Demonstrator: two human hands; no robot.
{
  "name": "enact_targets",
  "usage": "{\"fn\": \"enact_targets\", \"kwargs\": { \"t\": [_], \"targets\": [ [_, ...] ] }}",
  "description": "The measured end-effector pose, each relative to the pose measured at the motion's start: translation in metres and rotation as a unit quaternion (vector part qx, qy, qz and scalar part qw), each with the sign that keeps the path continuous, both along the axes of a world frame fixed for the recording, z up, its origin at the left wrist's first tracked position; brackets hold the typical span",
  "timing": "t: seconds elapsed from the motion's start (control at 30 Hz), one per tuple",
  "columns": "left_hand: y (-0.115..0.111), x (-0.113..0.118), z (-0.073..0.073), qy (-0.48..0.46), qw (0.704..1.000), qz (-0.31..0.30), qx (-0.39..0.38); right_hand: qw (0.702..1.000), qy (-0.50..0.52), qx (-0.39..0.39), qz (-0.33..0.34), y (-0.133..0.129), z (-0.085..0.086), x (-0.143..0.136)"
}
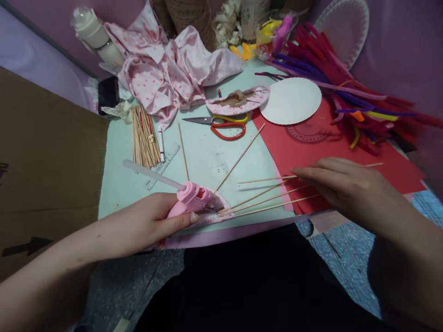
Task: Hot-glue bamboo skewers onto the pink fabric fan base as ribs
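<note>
My left hand (157,219) is closed around a pink glue gun (195,196), with a long translucent glue stick (152,174) jutting from its back. The gun's nozzle is hard to make out. Under it lies a piece covered in spotted fabric (211,218), partly hidden by the gun and my hand. Several thin wooden skewers (259,210) fan out from this piece toward the right and the back. My right hand (342,189) pinches one separate skewer (263,180), held roughly level above the others; its far end sticks out beyond my knuckles.
Scissors (228,131), a fabric-covered ring (238,102) and a white disc (292,101) lie behind. Bundled skewers (145,138), a marker (161,145) and a ruler (166,163) are at left. Spotted cloth (187,64), red sheets (277,143) and pipe cleaners (332,83) surround them.
</note>
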State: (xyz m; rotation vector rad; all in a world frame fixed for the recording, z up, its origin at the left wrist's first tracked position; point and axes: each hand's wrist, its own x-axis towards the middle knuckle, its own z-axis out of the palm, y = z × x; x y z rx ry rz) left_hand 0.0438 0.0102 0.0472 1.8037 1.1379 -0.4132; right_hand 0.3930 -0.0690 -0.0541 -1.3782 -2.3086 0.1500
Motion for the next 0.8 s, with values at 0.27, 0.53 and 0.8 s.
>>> {"fn": "enact_targets", "kwargs": {
  "t": [0.27,0.53,0.8],
  "targets": [
    [0.0,0.007,0.001,0.069,0.998,-0.001,-0.013,1.0,-0.001,0.002,0.001,-0.001,0.0,0.001],
    [0.002,0.009,0.006,0.068,0.997,-0.037,0.007,1.0,-0.006,0.014,0.01,-0.001,0.0,0.001],
    [0.002,0.012,0.007,0.036,0.999,-0.015,-0.015,1.0,-0.013,0.016,0.014,-0.001,0.0,0.003]
  ]
}}
